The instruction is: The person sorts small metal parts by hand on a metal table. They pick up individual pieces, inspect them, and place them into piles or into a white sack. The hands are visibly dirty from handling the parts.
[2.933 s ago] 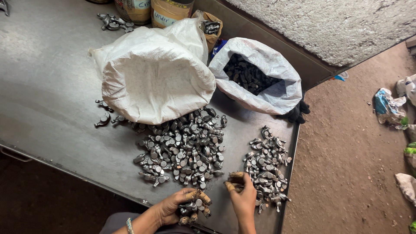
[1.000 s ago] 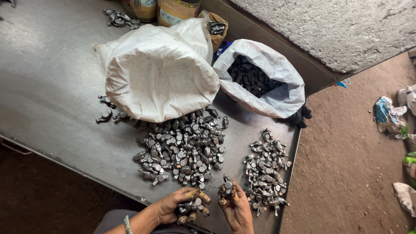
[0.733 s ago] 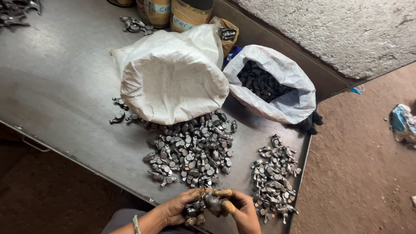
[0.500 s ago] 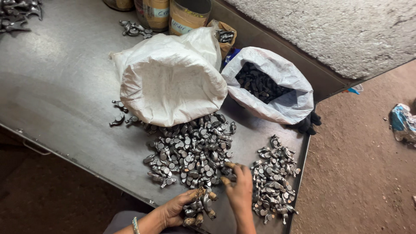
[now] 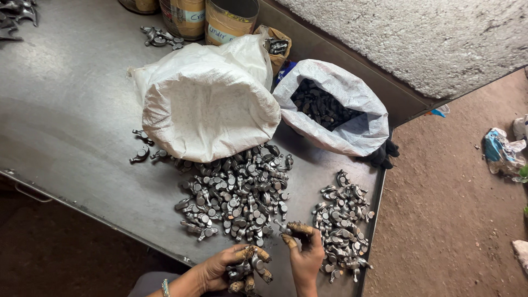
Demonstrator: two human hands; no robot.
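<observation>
**A:** Looking at the head view, the left hand (image 5: 228, 269) is cupped around a bunch of small grey metal parts (image 5: 245, 270) at about 6 o'clock on the steel table (image 5: 71, 121). Half a second ago it held the same bunch, so no change there.

**B:** Yep, and the right hand (image 5: 305, 253)? Earlier its fingers were reaching up into the big pile (image 5: 236, 198). Now it's pulled back toward 5 o'clock, fingertips (image 5: 300, 228) pinched together right between the big pile and the smaller pile (image 5: 344, 220). Can't tell if there's a part in that pinch though.

**A:** Same. Closed white sack (image 5: 206, 104) at 12 o'clock and the open sack (image 5: 335, 110) full of dark parts at 1 o'clock haven't budged.
</observation>
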